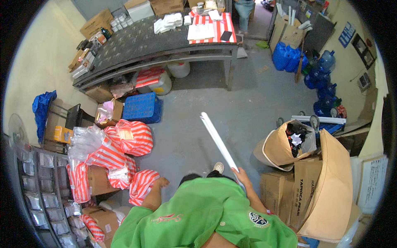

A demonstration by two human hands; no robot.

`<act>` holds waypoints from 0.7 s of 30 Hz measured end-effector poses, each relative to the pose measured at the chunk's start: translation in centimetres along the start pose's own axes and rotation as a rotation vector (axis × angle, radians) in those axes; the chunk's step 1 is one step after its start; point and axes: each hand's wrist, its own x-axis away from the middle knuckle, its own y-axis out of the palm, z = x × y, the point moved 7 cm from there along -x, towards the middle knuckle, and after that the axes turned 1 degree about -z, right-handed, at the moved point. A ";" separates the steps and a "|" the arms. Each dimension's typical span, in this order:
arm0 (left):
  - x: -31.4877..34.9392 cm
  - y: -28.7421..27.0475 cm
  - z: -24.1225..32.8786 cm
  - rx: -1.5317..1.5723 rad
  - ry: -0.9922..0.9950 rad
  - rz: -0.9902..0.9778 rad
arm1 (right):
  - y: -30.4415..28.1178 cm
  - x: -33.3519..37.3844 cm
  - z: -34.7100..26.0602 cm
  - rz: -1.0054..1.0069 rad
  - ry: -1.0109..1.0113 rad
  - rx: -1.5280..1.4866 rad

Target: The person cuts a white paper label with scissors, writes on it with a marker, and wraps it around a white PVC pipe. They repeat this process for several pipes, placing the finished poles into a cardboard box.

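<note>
Gripping the long white tubes (pixel 219 141) near their lower end, we have our right hand (pixel 241 177) closed around them, and they slant forward and to our left above the grey floor (pixel 182 138). Our left hand (pixel 162 182) hangs beside a red-and-white striped bag (pixel 142 187); we cannot tell how far that hand's fingers curl or whether they touch it. More striped bags (pixel 134 138) lie piled to our left, near a blue crate (pixel 142 108), while cardboard boxes (pixel 276 193) stand to our right.
</note>
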 end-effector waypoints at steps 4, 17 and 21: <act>1.6 -7.2 7.9 0.803 0.343 0.482 | -3.4 -1.4 7.3 -0.162 0.407 0.108; -15.7 -29.9 33.1 -0.004 0.523 -0.146 | -4.4 -10.3 16.4 0.001 0.760 -0.445; -17.8 -50.1 55.8 0.088 0.672 -0.055 | -3.1 -15.0 -3.2 0.217 0.758 -0.581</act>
